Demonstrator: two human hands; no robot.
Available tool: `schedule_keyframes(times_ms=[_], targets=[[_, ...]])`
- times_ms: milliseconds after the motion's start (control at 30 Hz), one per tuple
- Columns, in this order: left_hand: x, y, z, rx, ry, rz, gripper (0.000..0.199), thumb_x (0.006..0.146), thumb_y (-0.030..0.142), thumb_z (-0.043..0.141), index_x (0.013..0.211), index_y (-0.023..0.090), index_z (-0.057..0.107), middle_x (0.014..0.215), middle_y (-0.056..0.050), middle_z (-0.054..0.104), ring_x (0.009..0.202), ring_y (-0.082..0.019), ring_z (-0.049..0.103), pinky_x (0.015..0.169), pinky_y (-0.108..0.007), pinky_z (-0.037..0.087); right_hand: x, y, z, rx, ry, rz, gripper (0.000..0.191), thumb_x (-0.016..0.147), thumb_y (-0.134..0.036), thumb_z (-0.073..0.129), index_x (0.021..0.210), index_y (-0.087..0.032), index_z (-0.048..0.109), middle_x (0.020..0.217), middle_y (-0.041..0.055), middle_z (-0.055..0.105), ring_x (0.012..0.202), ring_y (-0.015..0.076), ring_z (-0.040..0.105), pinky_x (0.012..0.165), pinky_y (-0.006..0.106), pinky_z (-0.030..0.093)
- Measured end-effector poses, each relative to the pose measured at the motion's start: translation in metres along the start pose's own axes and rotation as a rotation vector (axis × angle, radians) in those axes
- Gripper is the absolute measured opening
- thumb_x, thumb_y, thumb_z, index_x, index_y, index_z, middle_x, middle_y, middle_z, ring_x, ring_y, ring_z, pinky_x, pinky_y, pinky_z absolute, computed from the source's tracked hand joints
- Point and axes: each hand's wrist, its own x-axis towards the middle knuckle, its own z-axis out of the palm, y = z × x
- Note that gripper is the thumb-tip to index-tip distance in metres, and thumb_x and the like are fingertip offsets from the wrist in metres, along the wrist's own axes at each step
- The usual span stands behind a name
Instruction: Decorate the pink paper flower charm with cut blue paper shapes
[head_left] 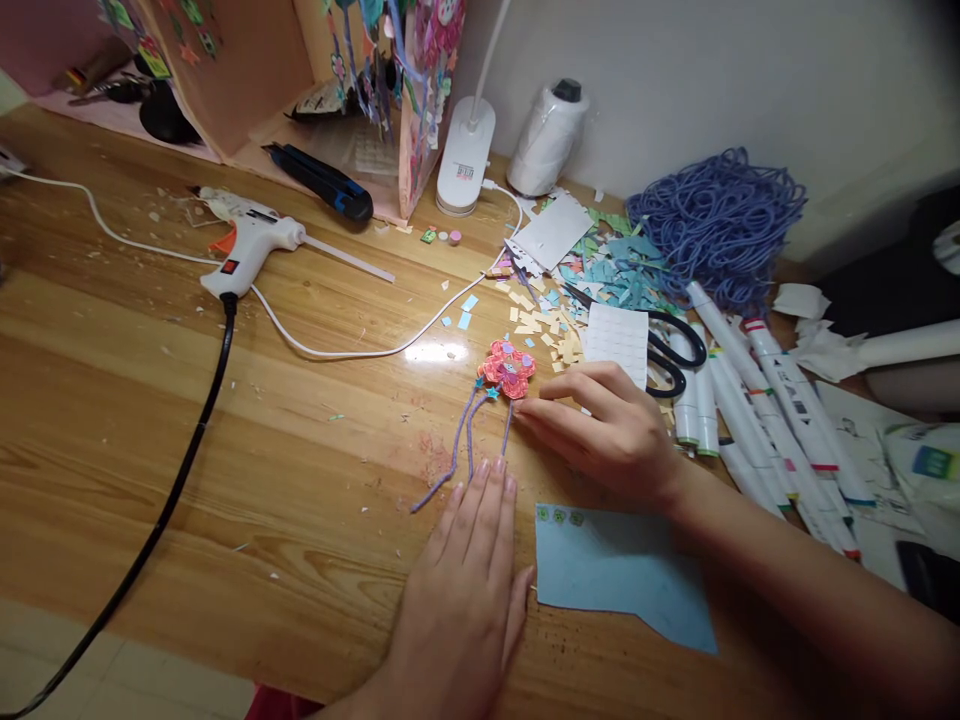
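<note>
A red paper flower [508, 369] with small decorations lies on the wooden table, with purple cords [459, 440] hanging from it toward me. Two small blue stars [492, 393] sit on the cords just below the flower. My left hand [469, 560] rests flat, fingers stretched out, its fingertips over the lower ends of two cords. My right hand [607, 430] is curled, thumb and fingers pinched at the top of the rightmost cord, beside the flower. Whatever lies between those fingertips is too small to make out. Below the right hand is a blue paper sheet [615, 570] bearing three small green pieces.
A white glue gun [251, 240] and a utility knife [322, 182] lie at the left. Black-handled scissors [675, 345], paper scraps [622, 265], a heap of purple cord [720, 220] and several markers [795, 400] are at the right. A white cable [337, 354] crosses the table.
</note>
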Motion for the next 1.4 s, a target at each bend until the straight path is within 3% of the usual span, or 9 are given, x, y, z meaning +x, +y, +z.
schedule_keyframes(times_ms=[233,633,833,1400], targets=[[-0.001,0.0,-0.001,-0.005,-0.01,-0.004,0.045,0.097,0.026,0.03,0.13,0.005,0.051,0.136,-0.011,0.053,0.125,-0.023,0.05,0.099,-0.033,0.039,-0.011,0.004,-0.002,-0.031,-0.029,-0.056,0.018,0.083,-0.012,0.063,0.1,-0.017,0.065,0.083,0.0049,0.068,0.086,0.0201,0.054,0.073,0.031,0.05],[-0.002,0.001,0.001,-0.017,-0.008,-0.015,0.044,0.097,0.028,0.031,0.129,0.005,0.051,0.137,-0.011,0.052,0.125,-0.023,0.048,0.101,-0.033,0.037,0.002,-0.003,0.005,-0.116,0.027,-0.172,0.008,0.085,-0.012,0.062,0.088,-0.016,0.067,0.077,0.0028,0.069,0.078,0.0177,0.053,0.068,0.027,0.05],[-0.002,0.0,0.002,-0.024,-0.005,-0.013,0.044,0.097,0.027,0.03,0.129,0.005,0.052,0.135,-0.01,0.054,0.124,-0.022,0.049,0.1,-0.033,0.037,0.003,-0.004,0.004,-0.159,0.024,-0.218,0.012,0.085,-0.008,0.06,0.093,-0.013,0.067,0.078,0.0048,0.07,0.078,0.018,0.055,0.063,0.028,0.049],[-0.001,0.0,0.001,-0.022,-0.009,-0.019,0.044,0.097,0.027,0.03,0.129,0.005,0.052,0.136,-0.011,0.053,0.124,-0.023,0.049,0.101,-0.033,0.036,0.0,-0.005,0.006,-0.108,0.021,-0.182,0.013,0.087,-0.008,0.056,0.092,-0.012,0.067,0.081,0.0066,0.07,0.081,0.019,0.054,0.065,0.028,0.049]])
